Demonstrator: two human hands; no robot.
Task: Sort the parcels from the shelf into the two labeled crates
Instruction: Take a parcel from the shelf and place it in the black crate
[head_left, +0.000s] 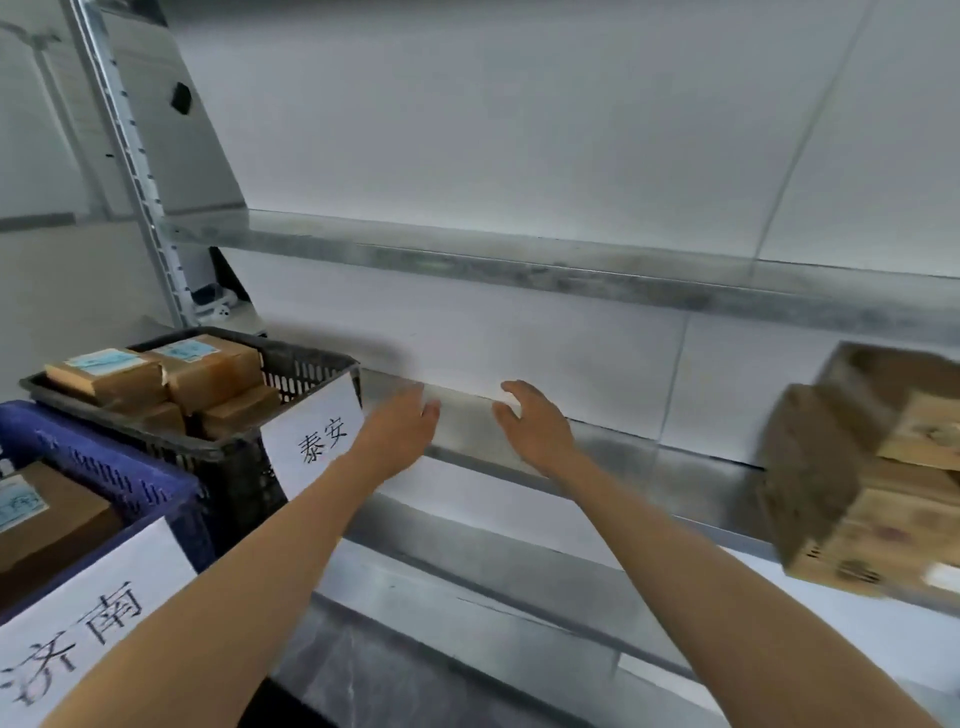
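While the left grip and the right grip hover open and empty over the shelf, the remaining parcels seem to lie in the blurred carton well to their right, nearer the right grip.

A parcel sorting or storage room, judging by the bare metal shelving on slotted uprights, the black crate and blue crate with paper destination labels, taped brown parcels, and an open cardboard box.
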